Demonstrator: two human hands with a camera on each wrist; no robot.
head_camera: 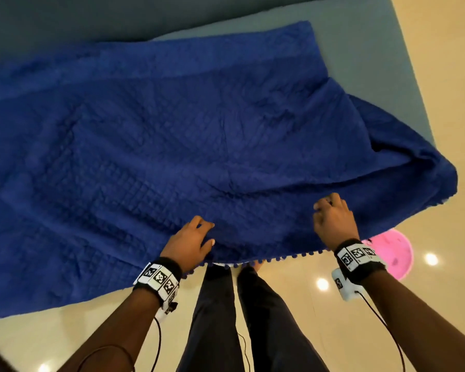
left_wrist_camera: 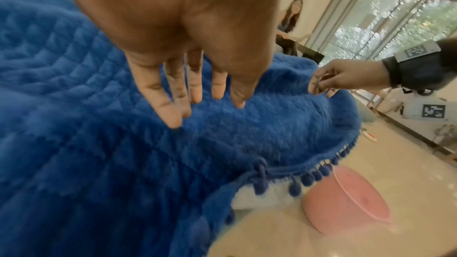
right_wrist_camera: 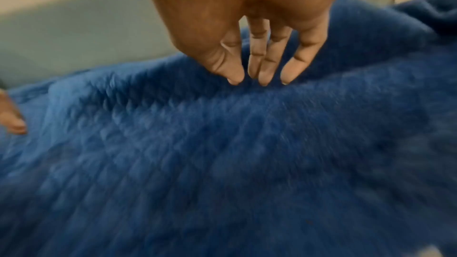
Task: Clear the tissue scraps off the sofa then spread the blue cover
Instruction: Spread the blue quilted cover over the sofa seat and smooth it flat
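The quilted blue cover (head_camera: 172, 143) lies over most of the grey-blue sofa (head_camera: 360, 38); its pom-pom hem (left_wrist_camera: 309, 178) hangs past the front edge. The cover's right end is bunched in folds near the sofa's corner. My left hand (head_camera: 208, 233) lies flat near the front hem, its straight, spread fingers (left_wrist_camera: 173, 114) touching the fabric. To its right, my right hand (head_camera: 324, 204) has thumb and fingertips (right_wrist_camera: 264, 77) drawn together, pinching a raised ridge of the cover. No tissue scraps show in any view.
A pink plastic basin (head_camera: 395, 253) stands on the glossy cream floor just right of my legs (head_camera: 226, 318), below the hanging hem. In the left wrist view another person (left_wrist_camera: 291, 19) sits beyond the sofa's far end, beside large windows (left_wrist_camera: 395, 26).
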